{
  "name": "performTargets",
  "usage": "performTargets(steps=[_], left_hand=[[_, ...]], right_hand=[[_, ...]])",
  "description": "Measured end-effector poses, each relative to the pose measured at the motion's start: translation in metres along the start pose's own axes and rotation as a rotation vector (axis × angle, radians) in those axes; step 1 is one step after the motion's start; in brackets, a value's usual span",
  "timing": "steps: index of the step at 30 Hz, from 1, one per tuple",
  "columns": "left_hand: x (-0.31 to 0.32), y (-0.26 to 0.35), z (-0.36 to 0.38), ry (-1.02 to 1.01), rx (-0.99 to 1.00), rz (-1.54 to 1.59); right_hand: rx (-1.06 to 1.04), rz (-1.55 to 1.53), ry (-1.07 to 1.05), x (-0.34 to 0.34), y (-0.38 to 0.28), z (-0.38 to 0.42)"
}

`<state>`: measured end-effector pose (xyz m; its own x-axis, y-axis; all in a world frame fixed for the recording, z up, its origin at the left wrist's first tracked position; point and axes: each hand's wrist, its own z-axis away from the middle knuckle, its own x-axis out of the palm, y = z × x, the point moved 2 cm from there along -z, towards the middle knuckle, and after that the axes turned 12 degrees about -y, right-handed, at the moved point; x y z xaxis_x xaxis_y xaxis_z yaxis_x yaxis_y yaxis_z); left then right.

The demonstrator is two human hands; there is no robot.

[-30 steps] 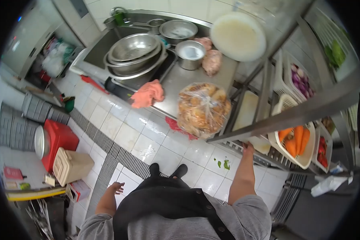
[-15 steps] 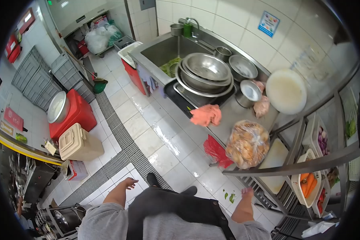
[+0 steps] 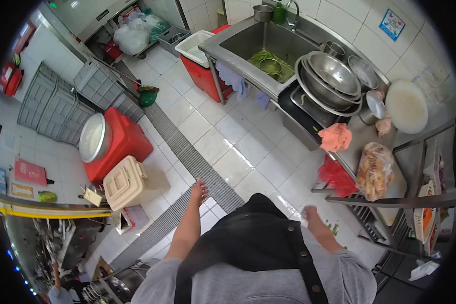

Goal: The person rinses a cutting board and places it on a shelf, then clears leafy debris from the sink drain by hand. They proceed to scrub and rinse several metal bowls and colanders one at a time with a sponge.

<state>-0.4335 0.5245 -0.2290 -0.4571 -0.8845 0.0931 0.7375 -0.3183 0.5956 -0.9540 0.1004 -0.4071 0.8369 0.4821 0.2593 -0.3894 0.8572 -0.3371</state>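
Note:
My left hand (image 3: 199, 190) hangs over the tiled floor and drain grate, fingers apart, holding nothing. Closest to it on the left is a beige lidded bin (image 3: 122, 183). My right hand (image 3: 309, 211) is low at my other side, small and slightly blurred; its fingers look loosely open and nothing shows in them. Ahead of that hand, a red mesh bag (image 3: 335, 176) hangs by the counter's edge. A clear plastic bag of brownish food (image 3: 375, 171) and a salmon-coloured cloth (image 3: 335, 137) lie on the steel counter. Neither hand touches these things.
Stacked metal bowls (image 3: 334, 76) stand beside a steel sink (image 3: 233, 43) holding greens. A red box (image 3: 117, 144) carries a white-filled basin (image 3: 93, 138). Grey crates (image 3: 50, 104) line the left wall. A metal rack (image 3: 390, 202) stands right. Green scraps (image 3: 333, 228) lie on the floor.
The view has shifted, so the sink appears nearer and the counter farther right. My left hand reaches farther forward; my right hand is closer to my body. Both stay free of objects.

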Motion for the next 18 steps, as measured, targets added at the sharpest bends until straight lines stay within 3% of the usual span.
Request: performTargets(steps=[1,3,7,8,9,10,13,16,18], left_hand=[[0.006,0.026,0.0,0.005,-0.003,-0.018],[0.012,0.064,-0.01,-0.165,0.064,0.111],[-0.023,0.073,-0.069,-0.065,-0.011,0.193],[-0.048,0.056,-0.095,-0.151,-0.03,0.219],[-0.068,0.04,-0.113,-0.146,-0.111,0.175],[-0.064,0.046,-0.095,0.036,-0.183,0.098],[-0.097,0.05,-0.075,-0.01,-0.408,-0.269],[-0.115,0.08,-0.058,-0.027,-0.496,-0.385],[-0.122,0.117,-0.064,-0.011,-0.509,-0.408]], right_hand=[[-0.099,0.271,0.232,0.051,-0.038,0.007],[-0.221,0.37,0.182,0.158,-0.105,0.043],[-0.335,0.488,0.089,0.28,-0.183,0.033],[-0.383,0.497,0.042,0.31,-0.202,0.026],[-0.437,0.506,-0.002,0.34,-0.226,0.018],[-0.45,0.502,-0.009,0.37,-0.248,0.012],[-0.801,0.429,-0.178,0.476,-0.327,0.021],[-1.071,0.399,-0.365,0.548,-0.441,0.046],[-1.24,0.376,-0.222,0.572,-0.518,0.039]])
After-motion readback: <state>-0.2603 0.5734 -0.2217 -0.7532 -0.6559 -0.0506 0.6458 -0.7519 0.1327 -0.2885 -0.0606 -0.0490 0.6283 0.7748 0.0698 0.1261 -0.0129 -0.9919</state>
